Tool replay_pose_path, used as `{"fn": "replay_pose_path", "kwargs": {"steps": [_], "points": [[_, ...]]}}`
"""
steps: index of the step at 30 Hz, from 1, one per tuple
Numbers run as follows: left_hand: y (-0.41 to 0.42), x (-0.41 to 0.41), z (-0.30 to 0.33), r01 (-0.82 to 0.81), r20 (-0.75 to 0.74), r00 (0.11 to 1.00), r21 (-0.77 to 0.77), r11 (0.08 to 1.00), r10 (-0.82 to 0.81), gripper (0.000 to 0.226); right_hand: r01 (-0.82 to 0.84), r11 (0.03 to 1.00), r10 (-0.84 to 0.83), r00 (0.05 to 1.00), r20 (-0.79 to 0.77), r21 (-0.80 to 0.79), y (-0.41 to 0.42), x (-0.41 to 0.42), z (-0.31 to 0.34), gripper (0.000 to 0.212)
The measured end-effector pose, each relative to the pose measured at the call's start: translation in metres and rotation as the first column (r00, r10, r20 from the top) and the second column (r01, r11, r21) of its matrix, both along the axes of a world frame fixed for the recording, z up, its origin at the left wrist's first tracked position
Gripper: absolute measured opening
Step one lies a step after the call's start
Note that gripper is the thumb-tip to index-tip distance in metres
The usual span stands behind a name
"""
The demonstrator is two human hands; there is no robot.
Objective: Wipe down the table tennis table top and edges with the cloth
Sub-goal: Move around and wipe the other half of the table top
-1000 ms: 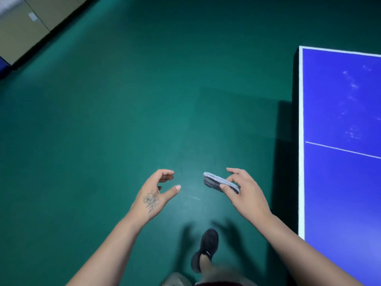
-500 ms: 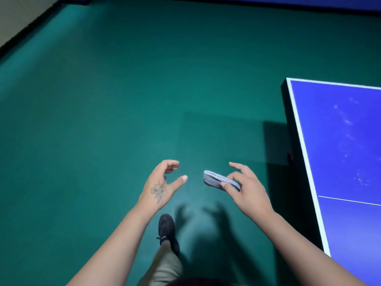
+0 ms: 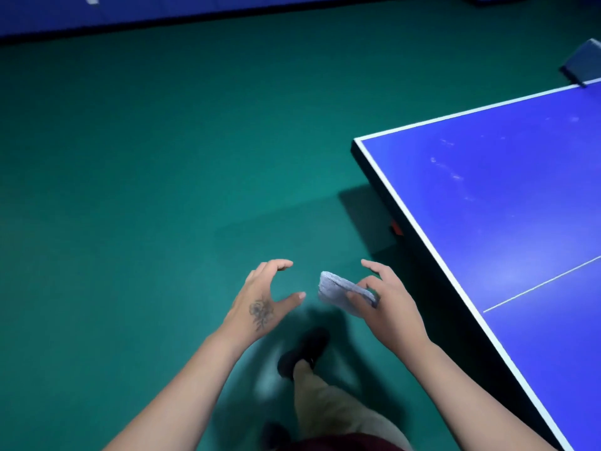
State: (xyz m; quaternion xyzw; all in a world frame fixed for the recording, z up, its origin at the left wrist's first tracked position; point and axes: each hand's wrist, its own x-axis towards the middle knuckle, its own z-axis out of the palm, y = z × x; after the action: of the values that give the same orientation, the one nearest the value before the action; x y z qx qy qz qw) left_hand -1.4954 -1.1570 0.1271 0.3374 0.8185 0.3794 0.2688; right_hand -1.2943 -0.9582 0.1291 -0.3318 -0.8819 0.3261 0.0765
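The blue table tennis table (image 3: 507, 203) with white edge lines fills the right side, its near corner pointing up-left, and pale smudges mark its top. A folded grey cloth (image 3: 338, 292) is pinched in my right hand (image 3: 387, 304), held over the green floor left of the table's long edge, not touching it. My left hand (image 3: 263, 297), with a flower tattoo on its back, hovers beside the cloth with fingers spread and curled, holding nothing.
Green floor (image 3: 146, 190) stretches to the left and ahead. A blue barrier (image 3: 162, 11) runs along the far side. A net post (image 3: 583, 63) stands at the table's far right edge. My leg and dark shoe (image 3: 304, 353) are below my hands.
The view has swung right and up while I walk, so more of the table top and the far barrier show. Both hands keep their pose, the cloth still in my right hand.
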Motion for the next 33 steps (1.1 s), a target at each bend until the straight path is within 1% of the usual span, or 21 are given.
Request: {"fn": "replay_pose_path", "kwargs": {"steps": [2, 4, 6, 9, 10, 11, 14, 18, 20, 22, 24, 26, 29, 31, 33], "points": [[0.035, -0.03, -0.001, 0.021, 0.059, 0.998, 0.027, 0.999, -0.022, 0.075, 0.039, 0.999, -0.039, 0.999, -0.019, 0.023, 0.024, -0.02, -0.005, 0.013], [0.071, -0.06, 0.001, 0.008, 0.102, 0.995, 0.039, 0.999, -0.012, 0.073, 0.099, 0.995, -0.097, 0.994, -0.056, 0.026, 0.049, -0.04, -0.01, 0.011], [0.104, -0.088, 0.007, 0.027, 0.104, 0.994, 0.034, 0.999, -0.03, 0.058, 0.151, 0.988, -0.149, 0.984, -0.093, 0.011, 0.073, -0.058, -0.016, 0.009], [0.15, -0.132, 0.013, 0.116, 0.116, 0.987, -0.019, 0.993, -0.113, 0.023, 0.218, 0.976, -0.22, 0.97, -0.107, -0.031, 0.108, -0.087, -0.021, 0.009], [0.165, -0.147, 0.015, 0.146, 0.124, 0.982, -0.031, 0.989, -0.141, 0.015, 0.231, 0.972, -0.234, 0.965, -0.114, -0.041, 0.12, -0.097, -0.021, 0.01], [0.181, -0.161, 0.017, 0.165, 0.134, 0.978, -0.032, 0.986, -0.16, 0.011, 0.243, 0.969, -0.247, 0.961, -0.12, -0.05, 0.132, -0.107, -0.021, 0.012], [0.23, -0.201, 0.022, 0.173, 0.145, 0.975, -0.021, 0.985, -0.168, 0.016, 0.283, 0.957, -0.289, 0.949, -0.126, -0.066, 0.168, -0.139, -0.017, 0.013], [0.291, -0.251, 0.025, 0.213, 0.137, 0.967, 0.02, 0.977, -0.213, 0.014, 0.381, 0.919, -0.391, 0.91, -0.14, -0.098, 0.213, -0.184, -0.014, 0.014], [0.323, -0.279, 0.021, 0.247, 0.099, 0.963, 0.06, 0.967, -0.251, 0.031, 0.416, 0.904, -0.427, 0.893, -0.142, -0.102, 0.234, -0.208, -0.014, 0.015], [0.357, -0.31, 0.013, 0.308, 0.072, 0.947, 0.069, 0.949, -0.313, 0.042, 0.454, 0.884, -0.467, 0.869, -0.166, -0.111, 0.255, -0.232, -0.015, 0.013], [0.395, -0.346, 0.005, 0.392, 0.094, 0.913, 0.074, 0.917, -0.398, 0.047, 0.528, 0.835, -0.548, 0.82, -0.163, -0.152, 0.274, -0.258, -0.015, 0.013], [0.434, -0.381, 0.001, 0.477, 0.115, 0.867, 0.085, 0.875, -0.485, 0.051, 0.614, 0.766, -0.641, 0.752, -0.154, -0.189, 0.29, -0.285, -0.014, 0.014], [0.49, -0.427, 0.005, 0.582, 0.135, 0.795, 0.102, 0.807, -0.591, 0.055, 0.727, 0.644, -0.765, 0.617, -0.187, -0.237, 0.303, -0.324, -0.009, 0.014], [0.526, -0.452, 0.01, 0.629, 0.152, 0.753, 0.12, 0.768, -0.641, 0.06, 0.792, 0.548, -0.836, 0.507, -0.209, -0.268, 0.31, -0.348, -0.005, 0.014], [0.561, -0.47, 0.013, 0.664, 0.165, 0.717, 0.135, 0.735, -0.678, 0.059, 0.839, 0.457, -0.888, 0.411, -0.206, -0.295, 0.319, -0.368, 0.0, 0.014]]}}
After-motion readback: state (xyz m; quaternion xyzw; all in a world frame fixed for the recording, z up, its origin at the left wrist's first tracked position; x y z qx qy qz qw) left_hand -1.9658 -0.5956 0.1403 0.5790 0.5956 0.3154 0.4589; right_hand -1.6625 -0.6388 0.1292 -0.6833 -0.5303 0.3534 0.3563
